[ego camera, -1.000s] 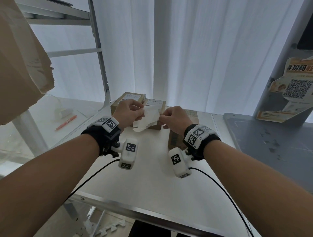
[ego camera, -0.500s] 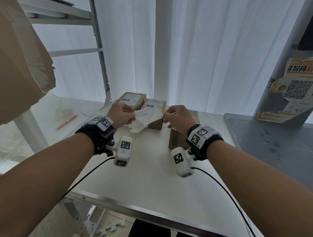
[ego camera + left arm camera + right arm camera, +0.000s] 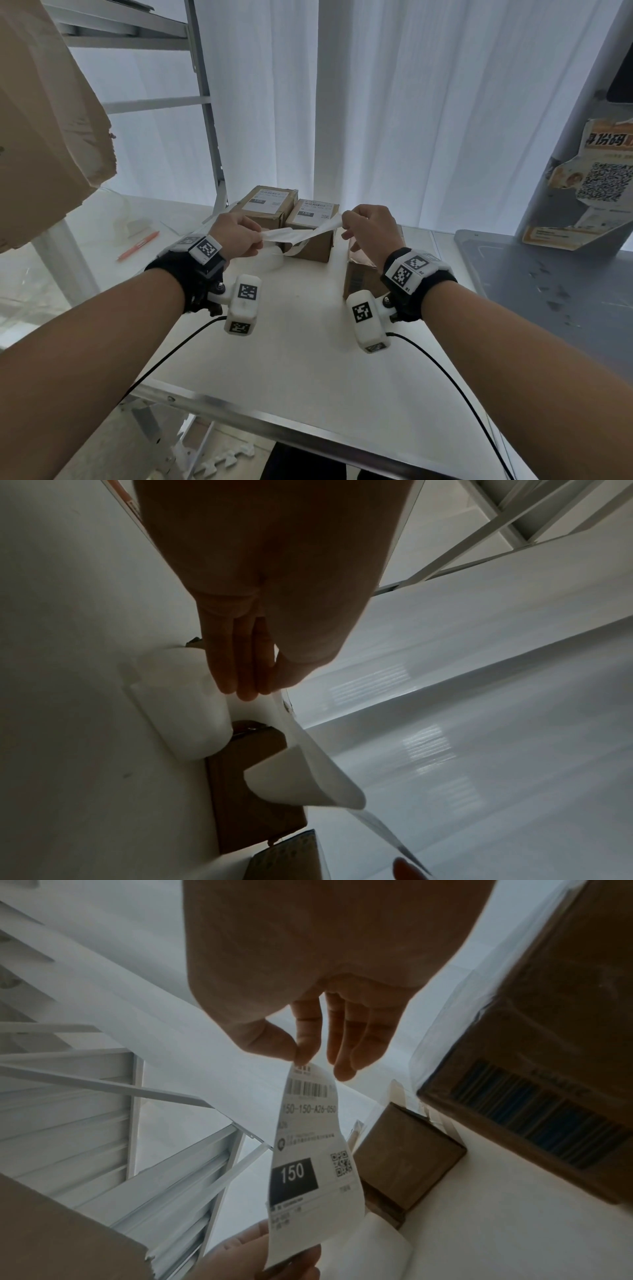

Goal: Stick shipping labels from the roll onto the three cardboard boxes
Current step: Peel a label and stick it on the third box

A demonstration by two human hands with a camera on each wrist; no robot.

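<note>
A printed shipping label (image 3: 308, 1150) is stretched between both hands above the table. My right hand (image 3: 301, 1053) pinches its top edge between thumb and index finger; in the head view this hand (image 3: 344, 224) is over the third, brown box (image 3: 359, 277). My left hand (image 3: 257, 240) grips the other end, where white backing paper (image 3: 308, 777) curls away. The label roll (image 3: 185, 718) lies on the table below the left hand. Two cardboard boxes (image 3: 265, 205) (image 3: 313, 222) with labels on top stand behind the hands.
The white table (image 3: 274, 359) has a metal front edge. An orange pen (image 3: 138, 245) lies far left. A shelf post (image 3: 212, 137) rises behind the boxes. A grey surface (image 3: 548, 291) adjoins the right side, and a big cardboard box (image 3: 41, 120) hangs at upper left.
The hands have drawn apart, the right one to the right. The label, crumpled close between them before, is now pulled out into a long flat strip.
</note>
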